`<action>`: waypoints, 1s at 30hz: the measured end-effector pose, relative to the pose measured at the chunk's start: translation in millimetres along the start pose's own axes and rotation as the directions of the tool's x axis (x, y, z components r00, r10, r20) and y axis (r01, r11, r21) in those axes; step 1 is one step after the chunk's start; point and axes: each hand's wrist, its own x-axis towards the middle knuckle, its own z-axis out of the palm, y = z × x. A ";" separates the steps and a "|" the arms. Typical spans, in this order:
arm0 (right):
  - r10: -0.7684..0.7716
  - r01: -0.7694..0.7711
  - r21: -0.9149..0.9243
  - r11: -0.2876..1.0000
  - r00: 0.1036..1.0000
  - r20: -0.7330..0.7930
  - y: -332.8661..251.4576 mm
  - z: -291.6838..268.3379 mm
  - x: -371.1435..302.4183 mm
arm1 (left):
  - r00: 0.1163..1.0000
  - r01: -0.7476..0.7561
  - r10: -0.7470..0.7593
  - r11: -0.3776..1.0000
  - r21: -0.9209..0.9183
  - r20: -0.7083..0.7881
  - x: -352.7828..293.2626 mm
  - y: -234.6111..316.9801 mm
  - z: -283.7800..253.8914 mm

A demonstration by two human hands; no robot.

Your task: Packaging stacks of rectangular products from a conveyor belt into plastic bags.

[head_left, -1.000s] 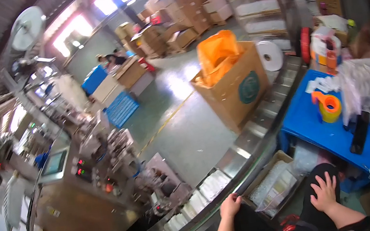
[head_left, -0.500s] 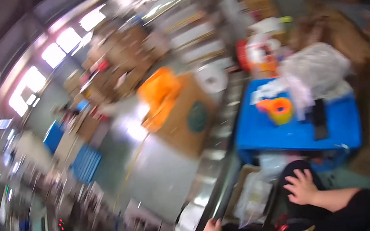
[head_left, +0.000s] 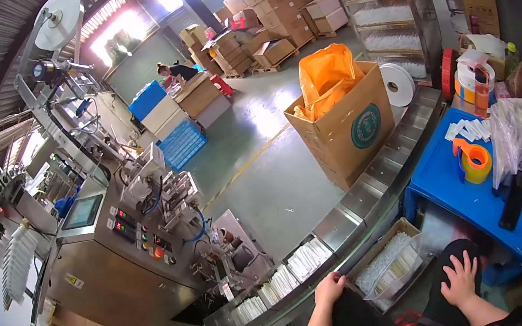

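At the left, a steel machine (head_left: 121, 274) with a screen was seen beside the curved conveyor (head_left: 362, 198), on which slim white packets (head_left: 307, 261) were stood in rows. The left hand (head_left: 327, 290) was placed at the conveyor's near edge, fingers curled; whether anything was gripped could not be told. Farther right, past an open box (head_left: 409, 225), the right hand (head_left: 459, 280) was laid on a dark-clothed knee, fingers spread, holding nothing. An idle moment was judged to be shown; for a packet to be taken, the left hand would need to be raised and opened. Rightmost, the blue worktop (head_left: 439, 165) was left untouched.
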 end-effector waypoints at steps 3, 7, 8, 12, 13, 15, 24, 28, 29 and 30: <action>0.000 -0.001 -0.010 1.000 1.000 -0.013 3.5 2.3 -2.0 | 1.000 -0.007 0.007 1.000 0.025 -0.013 -1.7 4.4 -0.3; -0.011 0.011 -0.015 1.000 1.000 -0.022 4.6 2.5 -2.5 | 1.000 -0.006 0.006 1.000 0.002 -0.017 -2.4 4.7 -0.6; -0.011 0.011 -0.016 1.000 1.000 -0.022 4.8 2.4 -2.4 | 1.000 -0.007 0.007 1.000 0.005 -0.017 -3.4 6.5 -1.8; -0.019 0.018 -0.014 1.000 0.999 -0.030 4.1 2.4 -2.2 | 1.000 -0.005 0.004 1.000 -0.002 -0.012 -4.0 6.3 -3.0; -0.026 0.025 -0.018 1.000 0.999 -0.037 3.7 2.6 -1.9 | 1.000 -0.006 0.006 1.000 0.000 -0.011 -4.1 6.8 -3.6; -0.019 0.018 -0.013 1.000 0.999 -0.034 4.0 2.7 -1.9 | 1.000 -0.002 0.003 1.000 0.015 -0.012 -5.0 8.4 -4.6; -0.014 0.014 -0.002 1.000 0.999 -0.033 4.2 1.0 -1.7 | 1.000 0.006 -0.006 1.000 0.021 -0.006 -2.7 7.1 -1.3; -0.012 0.012 0.000 1.000 0.999 -0.031 5.3 2.3 -1.8 | 1.000 0.011 -0.011 0.999 0.044 0.002 -2.5 8.6 -2.2; -0.011 0.011 0.001 1.000 0.999 -0.032 4.9 2.2 -1.9 | 1.000 0.012 -0.012 0.999 0.033 0.002 -2.6 8.7 -2.6; -0.013 0.013 -0.002 1.000 0.999 -0.034 4.4 1.7 -1.8 | 1.000 0.014 -0.014 1.000 0.023 0.002 -2.6 8.6 -2.8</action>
